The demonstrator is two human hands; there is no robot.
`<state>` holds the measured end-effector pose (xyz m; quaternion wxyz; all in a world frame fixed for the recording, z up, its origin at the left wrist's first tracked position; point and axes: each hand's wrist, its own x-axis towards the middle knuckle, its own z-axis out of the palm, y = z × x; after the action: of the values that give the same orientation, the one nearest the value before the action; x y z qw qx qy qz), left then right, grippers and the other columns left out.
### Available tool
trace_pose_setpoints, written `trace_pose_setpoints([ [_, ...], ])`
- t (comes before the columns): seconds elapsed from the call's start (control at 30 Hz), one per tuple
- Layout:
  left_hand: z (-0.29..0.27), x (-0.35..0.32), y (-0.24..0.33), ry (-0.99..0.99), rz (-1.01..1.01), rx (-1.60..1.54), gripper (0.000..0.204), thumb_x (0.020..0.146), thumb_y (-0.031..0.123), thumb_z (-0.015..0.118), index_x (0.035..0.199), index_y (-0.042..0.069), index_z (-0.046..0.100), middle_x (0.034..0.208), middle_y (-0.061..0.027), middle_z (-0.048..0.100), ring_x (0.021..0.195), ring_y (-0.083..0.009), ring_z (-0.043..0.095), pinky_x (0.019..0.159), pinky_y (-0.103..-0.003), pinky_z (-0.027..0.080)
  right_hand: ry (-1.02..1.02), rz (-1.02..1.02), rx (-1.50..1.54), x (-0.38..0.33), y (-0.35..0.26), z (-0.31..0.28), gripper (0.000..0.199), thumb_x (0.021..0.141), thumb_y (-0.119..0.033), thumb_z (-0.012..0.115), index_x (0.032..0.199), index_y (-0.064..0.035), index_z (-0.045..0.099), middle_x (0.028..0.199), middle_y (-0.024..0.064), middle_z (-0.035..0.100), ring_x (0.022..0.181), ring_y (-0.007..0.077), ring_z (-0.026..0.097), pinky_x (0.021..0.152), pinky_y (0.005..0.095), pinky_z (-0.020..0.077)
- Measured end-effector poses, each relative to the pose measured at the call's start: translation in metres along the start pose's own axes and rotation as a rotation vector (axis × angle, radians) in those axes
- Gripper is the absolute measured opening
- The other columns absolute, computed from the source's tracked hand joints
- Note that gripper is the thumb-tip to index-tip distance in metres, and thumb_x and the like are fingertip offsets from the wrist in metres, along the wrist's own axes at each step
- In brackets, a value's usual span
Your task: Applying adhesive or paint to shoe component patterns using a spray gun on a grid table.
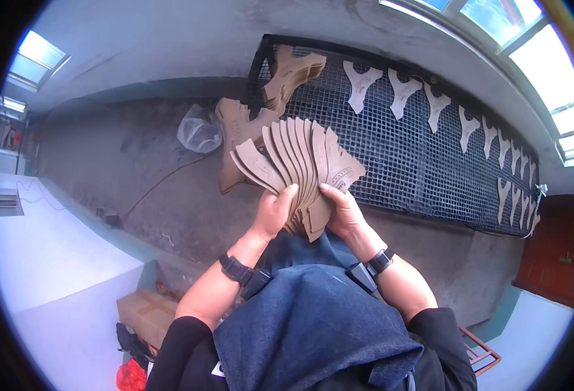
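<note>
Head view: 1 fanned stack (pixel 300 156) of tan cutout sheets is held in front of the torso by 2 hands; L hand (pixel 276 210) & R hand (pixel 343 210) are both clamped on its lower part, thumbs on top. Exact sheet no. can't be told. 2 more piles are seen: 1 upper pile (pixel 295 70) on the L end of the black mesh table (pixel 398 166), 1 lower pile (pixel 236 127) by that end, its support unclear. 1 plastic bag (pixel 199 129) is set beside the latter. Along the table's far edge, the leftmost 4 Y-shaped pieces (pixel 403 94) are spaced w/ gaps; farther R, 2 rows are crowded in view, count unclear. Near L edge is partly hidden by sheets. Room is left on mesh btwn fanned stack & far row, also on gray floor (pixel 98 159) to the L.
</note>
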<state>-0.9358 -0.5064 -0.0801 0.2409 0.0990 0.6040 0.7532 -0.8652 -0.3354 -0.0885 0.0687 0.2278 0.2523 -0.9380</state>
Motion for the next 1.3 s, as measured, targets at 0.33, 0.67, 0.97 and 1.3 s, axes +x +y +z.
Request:
trace_pose_setpoints([
  [0.33, 0.004, 0.007, 0.02, 0.015, -0.02, 0.135, 0.034, 0.108, 0.023, 0.056, 0.13, -0.004, 0.062, 0.123, -0.0136, 0.07, 0.108, -0.0205, 0.068, 0.093, -0.034, 0.055, 0.057, -0.238, 0.034, -0.008, -0.016, 0.004, 0.054, 0.091, -0.012, 0.074, 0.139, -0.0005, 0.053, 0.13, 0.0108, 0.066, 0.119, 0.0244, 0.064, 0.106, 0.0416, 0.0512],
  [0.67, -0.106, -0.091, 0.05, 0.436, -0.091, -0.022, 0.046, 0.111, 0.032, 0.045, 0.119, -0.008, 0.065, 0.115, -0.018, 0.072, 0.096, -0.0238, 0.072, 0.085, -0.035, 0.057, 0.4, -0.333, -0.309, 0.104, -0.009, -0.07, 0.043, 0.09, -0.007, 0.074, 0.129, 0.0067, 0.062, 0.124, 0.0138, 0.069, 0.11, 0.0247, 0.067, 0.097, 0.0376, 0.0531],
  [0.97, -0.166, -0.21, -0.025, 0.846, -0.216, 0.045, 0.044, 0.11, 0.032, 0.046, 0.127, -0.007, 0.059, 0.112, -0.0185, 0.072, 0.091, -0.0252, 0.072, 0.077, -0.037, 0.058, 0.513, -0.4, -0.206, 0.056, -0.059, -0.11, 0.044, 0.088, -0.005, 0.076, 0.129, 0.0072, 0.063, 0.121, 0.0142, 0.071, 0.106, 0.0252, 0.07, 0.095, 0.039, 0.0555],
  [1.3, -0.23, -0.282, -0.152, 0.884, -0.624, 0.086, 0.04, 0.109, 0.031, 0.046, 0.122, -0.006, 0.058, 0.108, -0.0179, 0.071, 0.088, -0.0255, 0.072, 0.071, -0.038, 0.057, 1.07, -0.432, -0.72, 0.047, -0.097, -0.174, 0.044, 0.088, -0.014, 0.078, 0.117, 0.0153, 0.064, 0.111, 0.0186, 0.071, 0.094, 0.0269, 0.069, 0.082, 0.0402, 0.0556],
])
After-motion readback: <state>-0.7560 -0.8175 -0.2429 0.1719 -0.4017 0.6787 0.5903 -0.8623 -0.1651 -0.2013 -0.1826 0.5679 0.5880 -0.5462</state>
